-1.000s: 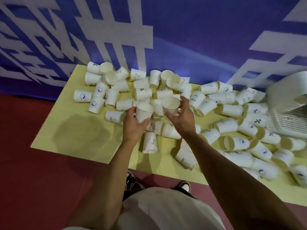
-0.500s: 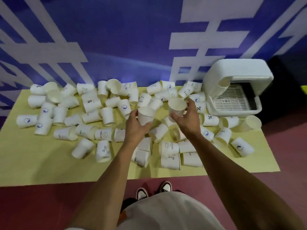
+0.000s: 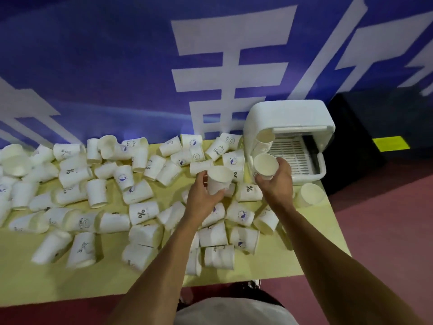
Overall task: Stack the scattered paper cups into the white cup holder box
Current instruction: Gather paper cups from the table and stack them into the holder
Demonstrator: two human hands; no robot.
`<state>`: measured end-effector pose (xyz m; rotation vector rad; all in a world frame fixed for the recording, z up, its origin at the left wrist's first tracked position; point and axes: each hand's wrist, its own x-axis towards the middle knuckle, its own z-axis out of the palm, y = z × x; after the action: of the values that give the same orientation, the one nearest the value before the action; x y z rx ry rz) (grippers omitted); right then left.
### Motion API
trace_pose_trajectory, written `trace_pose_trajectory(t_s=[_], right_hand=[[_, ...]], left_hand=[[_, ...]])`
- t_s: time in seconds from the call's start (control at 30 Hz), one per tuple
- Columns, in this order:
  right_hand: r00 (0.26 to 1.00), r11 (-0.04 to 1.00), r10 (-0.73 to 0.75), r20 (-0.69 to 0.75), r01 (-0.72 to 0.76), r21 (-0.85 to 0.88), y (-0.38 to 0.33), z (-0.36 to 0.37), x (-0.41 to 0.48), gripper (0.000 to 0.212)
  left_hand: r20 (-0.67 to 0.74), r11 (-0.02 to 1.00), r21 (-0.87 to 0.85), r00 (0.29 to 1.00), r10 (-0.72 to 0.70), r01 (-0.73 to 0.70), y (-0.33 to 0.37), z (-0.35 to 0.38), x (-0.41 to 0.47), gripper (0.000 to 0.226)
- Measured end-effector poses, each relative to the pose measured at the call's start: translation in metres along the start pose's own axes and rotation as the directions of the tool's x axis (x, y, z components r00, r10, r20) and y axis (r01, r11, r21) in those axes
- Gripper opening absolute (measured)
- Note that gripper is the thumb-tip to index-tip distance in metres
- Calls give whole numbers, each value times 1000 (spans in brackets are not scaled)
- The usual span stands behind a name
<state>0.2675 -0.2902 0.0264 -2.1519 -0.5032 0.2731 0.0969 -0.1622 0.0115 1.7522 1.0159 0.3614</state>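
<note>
Left grip (image 3: 201,198) on tapered paper cup (image 3: 219,178), right grip (image 3: 276,181) likewise (rims up)

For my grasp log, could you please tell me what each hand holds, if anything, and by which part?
The left hand grips one upright paper cup round its lower side wall; the right hand grips a second cup likewise.

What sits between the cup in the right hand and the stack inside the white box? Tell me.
Nothing: in the head view only a short open gap at the box mouth separates the cup in the right hand from the stack.
</note>
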Motion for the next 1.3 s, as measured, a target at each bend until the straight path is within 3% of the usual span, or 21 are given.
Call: trace_pose_trajectory(t_s=[0.2, 0.47, 0.73, 1.17, 1.3], right_hand=[[993, 999, -19, 116, 24, -38, 32, -15, 55, 71], [988, 999, -6, 152, 14, -52, 61, 8, 88, 62], [975, 995, 53, 216, -33, -97, 73, 22, 96, 81], [962, 990, 77, 260, -43, -133, 71, 6, 93, 95], [966, 997, 21, 256, -1, -80, 62, -14, 84, 84]], left_hand=[[-42, 996, 15, 996, -82, 83, 16, 53, 16, 70], [-95, 991, 11, 987, -131, 133, 14, 77, 37, 72], [-82, 990, -22, 987, -140, 139, 11, 88, 52, 65], [-9, 996, 20, 996, -89, 89, 2, 90, 52, 68], [-10, 996, 34, 997, -83, 83, 11, 95, 50, 70]])
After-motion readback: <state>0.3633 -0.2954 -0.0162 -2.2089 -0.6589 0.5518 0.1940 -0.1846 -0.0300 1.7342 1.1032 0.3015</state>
